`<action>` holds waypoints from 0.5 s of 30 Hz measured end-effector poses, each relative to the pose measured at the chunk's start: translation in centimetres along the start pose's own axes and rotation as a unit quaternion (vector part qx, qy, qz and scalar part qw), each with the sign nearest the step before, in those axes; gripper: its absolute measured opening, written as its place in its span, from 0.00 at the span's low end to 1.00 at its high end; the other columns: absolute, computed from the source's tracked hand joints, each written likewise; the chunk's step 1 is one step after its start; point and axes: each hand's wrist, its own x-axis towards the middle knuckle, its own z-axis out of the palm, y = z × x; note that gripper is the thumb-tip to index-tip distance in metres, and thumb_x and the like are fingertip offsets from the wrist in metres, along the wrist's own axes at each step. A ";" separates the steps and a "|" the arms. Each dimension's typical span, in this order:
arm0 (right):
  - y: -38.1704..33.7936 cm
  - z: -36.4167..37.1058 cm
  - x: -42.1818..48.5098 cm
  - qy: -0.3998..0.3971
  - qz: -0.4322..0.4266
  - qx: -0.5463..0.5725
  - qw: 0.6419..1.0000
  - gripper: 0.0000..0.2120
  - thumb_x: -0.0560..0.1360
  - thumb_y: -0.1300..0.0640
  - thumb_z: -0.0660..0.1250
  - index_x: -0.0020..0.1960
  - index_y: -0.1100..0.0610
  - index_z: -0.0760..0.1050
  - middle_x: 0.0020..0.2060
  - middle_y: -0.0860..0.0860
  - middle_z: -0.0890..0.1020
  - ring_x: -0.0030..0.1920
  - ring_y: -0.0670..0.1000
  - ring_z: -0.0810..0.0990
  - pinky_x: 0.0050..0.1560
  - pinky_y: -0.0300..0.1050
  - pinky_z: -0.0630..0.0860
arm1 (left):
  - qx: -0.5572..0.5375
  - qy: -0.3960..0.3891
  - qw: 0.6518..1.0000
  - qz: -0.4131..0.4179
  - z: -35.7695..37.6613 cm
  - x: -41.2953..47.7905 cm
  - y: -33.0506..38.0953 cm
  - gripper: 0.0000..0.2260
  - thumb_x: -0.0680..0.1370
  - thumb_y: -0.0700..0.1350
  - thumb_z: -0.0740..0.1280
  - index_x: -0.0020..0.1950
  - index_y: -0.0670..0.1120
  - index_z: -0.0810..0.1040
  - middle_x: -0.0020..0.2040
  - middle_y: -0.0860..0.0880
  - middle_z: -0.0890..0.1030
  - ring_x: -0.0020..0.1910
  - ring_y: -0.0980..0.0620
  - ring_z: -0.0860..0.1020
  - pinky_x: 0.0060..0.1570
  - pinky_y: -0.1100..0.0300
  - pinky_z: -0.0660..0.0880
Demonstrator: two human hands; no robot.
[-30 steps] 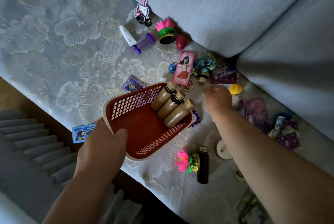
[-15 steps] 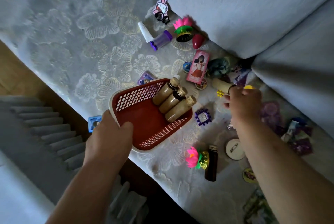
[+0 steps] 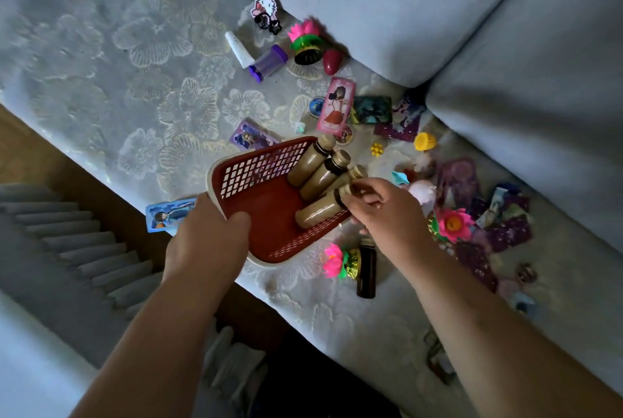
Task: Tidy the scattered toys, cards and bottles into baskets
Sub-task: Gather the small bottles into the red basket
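**Tidying, head view.** A red basket (image 3: 256, 169) is gripped at its near rim by the left hand (image 3: 209, 242), the thumb hooked inside over the rim. A tan bottle (image 3: 318, 213) is pinched at its cap by the curled fingers of the right hand (image 3: 387, 212). Its body is laid on the basket floor. Three similar bottles (image 3: 323, 174) are seen side by side in the basket, necks toward the far rim. A dark bottle (image 3: 366, 269) and a pink lotus toy (image 3: 333, 260) are seen on the sofa seat (image 3: 135, 80), just beside the basket. Cards (image 3: 337, 107) are scattered farther back.
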 end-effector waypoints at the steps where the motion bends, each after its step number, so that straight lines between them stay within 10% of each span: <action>1: 0.7 0.0 -0.3 0.014 -0.005 0.000 1.000 0.12 0.73 0.48 0.69 0.56 0.48 0.77 0.43 0.46 0.84 0.36 0.44 0.83 0.39 0.48 0.82 | -0.005 -0.004 1.000 0.000 0.2 -0.2 -0.1 0.17 0.68 0.54 0.59 0.54 0.48 0.72 0.46 0.43 0.81 0.46 0.38 0.79 0.52 0.45 0.76; 5: 6.2 -0.4 -0.7 0.103 0.047 -0.081 0.990 0.06 0.79 0.50 0.61 0.52 0.51 0.73 0.42 0.50 0.83 0.37 0.48 0.82 0.39 0.50 0.81 | 0.006 0.003 1.000 -0.003 0.3 -1.1 -0.5 0.22 0.64 0.55 0.57 0.55 0.49 0.73 0.46 0.43 0.80 0.46 0.39 0.79 0.52 0.43 0.76; 15: 11.8 2.8 0.6 -0.057 0.196 -0.234 0.951 0.17 0.73 0.48 0.68 0.54 0.60 0.74 0.49 0.58 0.82 0.50 0.58 0.81 0.47 0.48 0.78 | 0.032 0.018 0.999 -0.012 0.6 -1.5 -2.7 0.22 0.66 0.55 0.58 0.58 0.51 0.72 0.48 0.44 0.80 0.46 0.39 0.78 0.52 0.41 0.77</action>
